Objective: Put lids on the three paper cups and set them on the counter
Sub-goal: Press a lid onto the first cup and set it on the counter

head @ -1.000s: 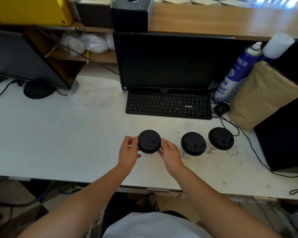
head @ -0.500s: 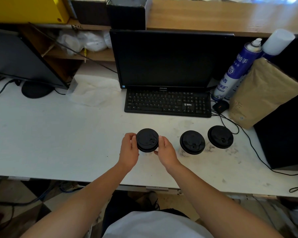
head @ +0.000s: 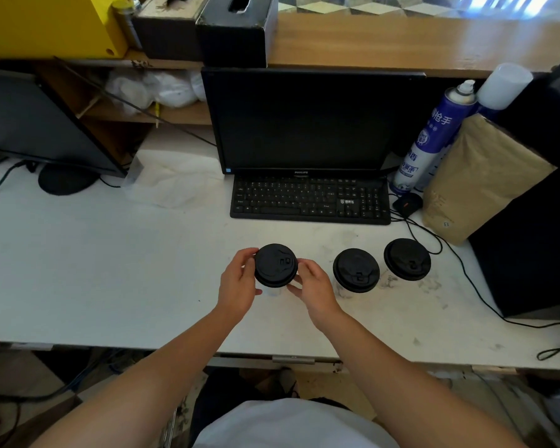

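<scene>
Three paper cups with black lids stand in a row on the white counter (head: 94, 270). The left cup (head: 275, 265) sits between my hands, its lid on top and a bit of white wall showing below. My left hand (head: 238, 282) grips its left side and my right hand (head: 314, 284) grips its right side, fingers on the lid's rim. The middle cup (head: 356, 270) and the right cup (head: 407, 259) stand untouched to the right, each capped with a black lid.
A black keyboard (head: 309, 200) and monitor (head: 304, 121) sit behind the cups. To the right are a blue spray can (head: 434, 137), a brown paper bag (head: 479, 179), a black box (head: 537, 221) and trailing cables (head: 466, 273). A second monitor (head: 36, 124) stands at the left.
Both hands stay on the left cup; the lid has turned slightly between my fingers. The other two cups have not moved.
</scene>
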